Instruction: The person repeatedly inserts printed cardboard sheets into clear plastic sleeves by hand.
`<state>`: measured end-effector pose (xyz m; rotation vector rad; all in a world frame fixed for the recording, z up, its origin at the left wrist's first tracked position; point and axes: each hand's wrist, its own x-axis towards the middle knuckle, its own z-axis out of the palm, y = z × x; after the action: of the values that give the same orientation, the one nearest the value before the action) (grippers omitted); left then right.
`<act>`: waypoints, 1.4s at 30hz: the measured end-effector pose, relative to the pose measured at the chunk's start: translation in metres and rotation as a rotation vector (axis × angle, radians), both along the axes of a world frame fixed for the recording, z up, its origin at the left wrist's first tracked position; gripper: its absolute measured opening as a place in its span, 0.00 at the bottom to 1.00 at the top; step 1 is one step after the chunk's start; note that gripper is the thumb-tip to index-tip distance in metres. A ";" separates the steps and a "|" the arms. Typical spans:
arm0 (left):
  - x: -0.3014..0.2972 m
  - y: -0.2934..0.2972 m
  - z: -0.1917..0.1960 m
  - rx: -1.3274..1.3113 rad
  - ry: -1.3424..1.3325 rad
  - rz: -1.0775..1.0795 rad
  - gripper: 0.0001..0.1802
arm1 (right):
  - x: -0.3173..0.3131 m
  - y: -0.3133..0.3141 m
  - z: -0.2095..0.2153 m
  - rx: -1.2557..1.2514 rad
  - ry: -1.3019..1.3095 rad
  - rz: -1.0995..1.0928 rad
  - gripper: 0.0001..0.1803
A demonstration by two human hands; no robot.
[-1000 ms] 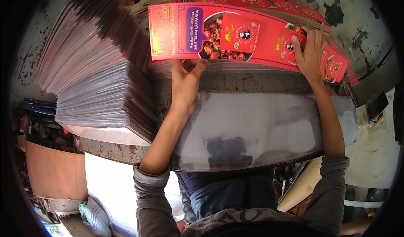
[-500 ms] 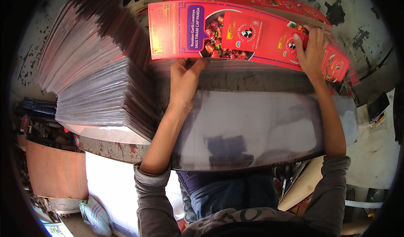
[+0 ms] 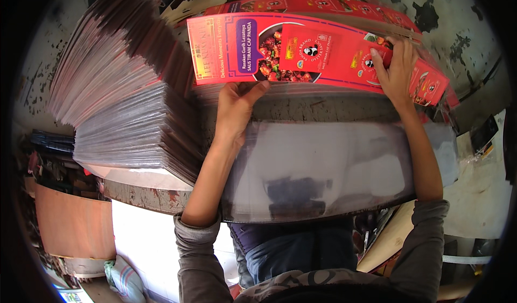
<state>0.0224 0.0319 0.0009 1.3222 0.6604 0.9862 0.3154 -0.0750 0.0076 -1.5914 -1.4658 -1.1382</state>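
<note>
A long red printed cardboard sheet (image 3: 344, 61) with a food picture and a purple panel lies between my hands, its left end turned toward a thick stack. My left hand (image 3: 235, 106) pinches its near edge, thumb at the edge and the other fingers hidden beneath. Over the sheet's right part, my right hand (image 3: 397, 71) presses with bent fingers, the thumb spread to the left. More red printed sheets (image 3: 344, 4) lie behind it. Closer to me rests a pile of glossy clear plastic sheets (image 3: 334, 163), reflecting light.
At the left, a tall leaning stack of plastic-covered sheets (image 3: 124, 131) stands on the worn table edge (image 3: 145, 192). A brown board (image 3: 75, 219) and a striped sack (image 3: 125, 281) are on the lower left. A dark flat object (image 3: 484, 134) lies at the right.
The red sheet's left end has come slightly nearer to me. My left thumb now stretches along its near edge; my right hand has stayed almost in place.
</note>
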 end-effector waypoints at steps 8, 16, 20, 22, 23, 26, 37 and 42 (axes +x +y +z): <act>-0.004 0.002 -0.003 -0.129 -0.043 -0.009 0.12 | -0.009 -0.004 0.005 0.067 -0.076 0.067 0.24; -0.008 0.011 -0.005 -0.213 -0.096 0.000 0.11 | -0.022 -0.011 0.010 0.107 -0.130 0.094 0.23; -0.005 0.008 0.001 -0.141 -0.056 0.044 0.08 | -0.023 -0.009 0.016 0.071 -0.109 0.075 0.22; -0.010 0.010 0.001 -0.005 0.023 0.040 0.10 | -0.023 -0.004 0.018 0.058 -0.098 0.089 0.22; -0.015 0.014 0.002 -0.003 0.020 0.045 0.10 | -0.023 -0.002 0.018 0.051 -0.044 0.094 0.22; -0.028 0.007 0.019 0.375 0.287 -0.029 0.15 | -0.020 -0.010 0.028 0.060 0.050 0.090 0.21; -0.060 -0.050 -0.001 1.054 0.935 -0.229 0.33 | -0.007 -0.014 0.103 -0.030 0.474 0.024 0.20; -0.042 -0.051 0.001 1.216 0.890 -0.131 0.20 | -0.027 -0.002 0.142 0.167 0.180 0.145 0.13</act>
<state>-0.0196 -0.0187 0.0017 2.9220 0.5865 0.6152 0.2887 -0.0768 0.1499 -1.4101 -1.3107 -0.9804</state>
